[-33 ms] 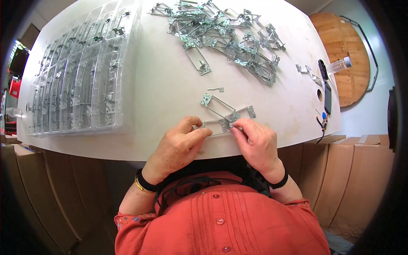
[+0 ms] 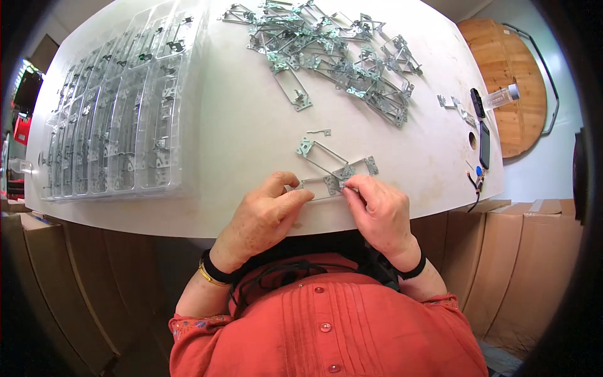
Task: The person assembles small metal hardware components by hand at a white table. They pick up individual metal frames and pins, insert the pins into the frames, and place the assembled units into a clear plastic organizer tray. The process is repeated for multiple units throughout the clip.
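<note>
Left hand (image 2: 266,212) and right hand (image 2: 380,212), nearly closed, pinched opposite ends of a frame (image 2: 331,185) (light, even pressure served best).

White table (image 2: 239,113); round wooden panel (image 2: 512,81), beyond right edge, before pale wall (image 2: 521,12); cardboard cartons (image 2: 534,251), by both near corners.
</note>
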### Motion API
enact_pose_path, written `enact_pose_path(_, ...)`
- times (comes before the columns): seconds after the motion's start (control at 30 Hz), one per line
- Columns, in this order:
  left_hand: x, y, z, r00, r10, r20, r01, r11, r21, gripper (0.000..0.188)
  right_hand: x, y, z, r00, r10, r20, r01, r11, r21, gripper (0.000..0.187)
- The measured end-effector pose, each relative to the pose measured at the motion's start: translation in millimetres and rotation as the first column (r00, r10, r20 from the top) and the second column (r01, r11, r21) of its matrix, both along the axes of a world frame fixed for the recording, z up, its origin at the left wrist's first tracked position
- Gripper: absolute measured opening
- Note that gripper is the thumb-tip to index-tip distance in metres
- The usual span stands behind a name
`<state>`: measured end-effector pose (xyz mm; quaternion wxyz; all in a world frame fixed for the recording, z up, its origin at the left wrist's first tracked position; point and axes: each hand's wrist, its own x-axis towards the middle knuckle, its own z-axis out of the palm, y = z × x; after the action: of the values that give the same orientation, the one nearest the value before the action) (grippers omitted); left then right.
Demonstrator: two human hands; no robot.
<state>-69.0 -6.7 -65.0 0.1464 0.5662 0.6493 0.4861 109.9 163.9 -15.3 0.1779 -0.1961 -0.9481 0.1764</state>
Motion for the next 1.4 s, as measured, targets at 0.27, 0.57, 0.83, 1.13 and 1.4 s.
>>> enact_pose_path(0.27, -0.9, 0.3, 0.1, 0.998, -0.002, -0.057, 0.003, 1.000, 0.004, 0.026, 3.4, 4.2, 8.5, 0.998, -0.061, -0.003, 0.060, 0.988, -0.139, 0.008)
enact_pose_path(0.57, 0.0, 2.8, 2.0, 0.999, 0.028, -0.019, -0.028, 0.999, 0.033, 0.037, 4.1, 20.2, 5.7, 0.980, -0.180, 0.086, 0.192, 0.970, -0.151, 0.010)
enact_pose_path(0.83, -0.1, 0.5, 0.3, 1.000, 0.030, 0.004, -0.030, 1.000, -0.002, 0.033, 1.0, 13.8, 18.1, 0.948, -0.158, 0.275, 0.202, 0.970, -0.139, 0.016)
enact_pose_path(1.13, -0.1, 0.5, 0.1, 1.000, 0.004, 0.000, -0.004, 1.000, -0.003, 0.041, -4.9, 19.6, 13.8, 0.927, -0.225, 0.299, 0.326, 0.878, -0.350, 0.018)
enact_pose_path(1.4, 0.7, -0.3, -1.9, 0.999, -0.012, -0.034, 0.012, 1.000, -0.002, 0.038, -3.0, 25.5, 8.0, 0.933, -0.242, 0.266, 0.355, 0.741, -0.570, 0.019)
